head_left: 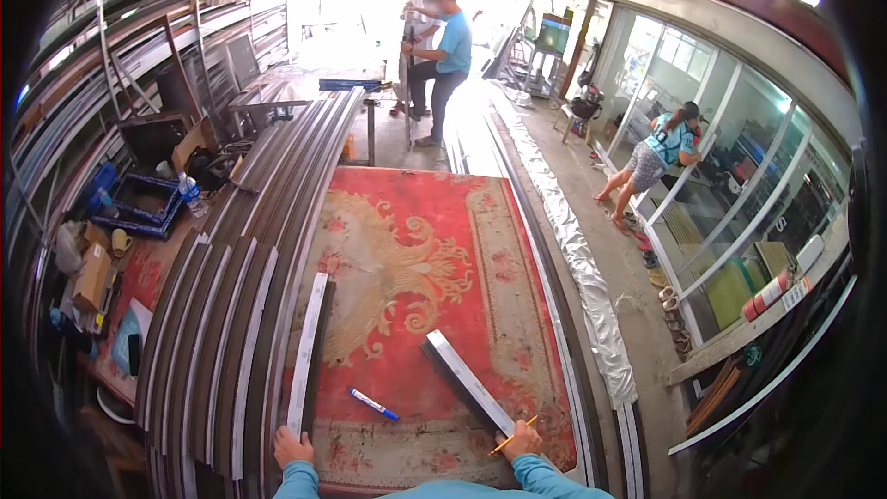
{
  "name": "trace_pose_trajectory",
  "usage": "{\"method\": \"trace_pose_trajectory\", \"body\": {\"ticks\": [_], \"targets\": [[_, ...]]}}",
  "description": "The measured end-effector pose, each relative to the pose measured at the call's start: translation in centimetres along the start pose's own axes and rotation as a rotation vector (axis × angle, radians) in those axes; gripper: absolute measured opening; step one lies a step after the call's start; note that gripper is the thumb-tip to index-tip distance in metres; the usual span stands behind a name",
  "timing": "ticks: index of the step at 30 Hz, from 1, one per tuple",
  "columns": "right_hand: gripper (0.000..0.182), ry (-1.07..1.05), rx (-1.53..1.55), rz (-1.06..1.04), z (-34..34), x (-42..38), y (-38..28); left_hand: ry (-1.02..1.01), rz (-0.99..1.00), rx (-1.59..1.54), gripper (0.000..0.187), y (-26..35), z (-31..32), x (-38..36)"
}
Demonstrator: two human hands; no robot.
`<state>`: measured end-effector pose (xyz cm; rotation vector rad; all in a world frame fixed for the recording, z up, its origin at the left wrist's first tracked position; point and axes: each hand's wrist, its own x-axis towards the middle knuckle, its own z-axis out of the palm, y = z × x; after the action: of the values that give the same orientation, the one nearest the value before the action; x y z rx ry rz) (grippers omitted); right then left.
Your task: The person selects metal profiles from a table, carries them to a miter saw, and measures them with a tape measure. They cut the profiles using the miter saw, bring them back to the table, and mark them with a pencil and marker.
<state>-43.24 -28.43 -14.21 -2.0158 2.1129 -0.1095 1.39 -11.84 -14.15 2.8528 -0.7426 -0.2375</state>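
Nearest me: left hand [293, 448] is clamped on the near end of a long metal bar [307, 351], which lies lengthwise along the left edge of the red carpet [416, 249]. Right hand [523, 442] pinches a pencil [514, 434] and rests at the near end of a shorter metal bar [467, 379] lying diagonally on the carpet.

Blue marker [373, 404] sits loose on the carpet between the two bars, touching neither.

I read this as the marking step: pencil tip at the short bar's end. Next move likely needs that bar held steady and the tip put square on its face.

Left of the carpet, a stack of long profiles [222, 314]. Far end, two people [439, 55] are handling an upright piece; another person [658, 152] leans at the glass front.
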Motion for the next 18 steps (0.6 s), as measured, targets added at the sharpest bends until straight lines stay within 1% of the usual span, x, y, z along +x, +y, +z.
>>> {"method": "trace_pose_trajectory", "body": {"ticks": [8,9,11,13,14,15,17,18], "targets": [[0.046,0.019,0.032,-0.011,-0.3,-0.1,0.0,0.032,0.025,0.021,0.043,-0.3,0.3,-0.5],[0.046,0.031,0.05,0.005,-0.2,0.1,-0.1,0.04,0.035,0.019,0.044,-0.1,0.2,-0.1],[0.045,0.068,0.071,-0.041,0.4,-0.1,0.4,0.075,0.102,0.022,0.045,-0.4,0.4,0.3],[0.045,0.062,0.122,-0.048,0.5,-0.1,0.9,0.034,0.032,-0.001,0.047,-0.5,0.7,0.1],[0.046,0.059,0.141,-0.065,0.5,-0.1,1.3,0.145,0.074,-0.058,0.05,-1.6,2.4,0.6],[0.047,-0.011,0.166,-0.039,0.5,0.3,1.9,0.141,0.119,-0.057,0.05,-1.0,2.2,0.5],[0.051,-0.142,0.21,-0.025,-1.3,0.3,2.2,0.031,0.105,-0.165,0.052,-1.9,0.9,0.9],[0.051,-0.136,0.213,-0.051,-2.0,-0.2,2.2,0.142,0.141,-0.266,0.052,-2.5,1.0,1.2]]}}
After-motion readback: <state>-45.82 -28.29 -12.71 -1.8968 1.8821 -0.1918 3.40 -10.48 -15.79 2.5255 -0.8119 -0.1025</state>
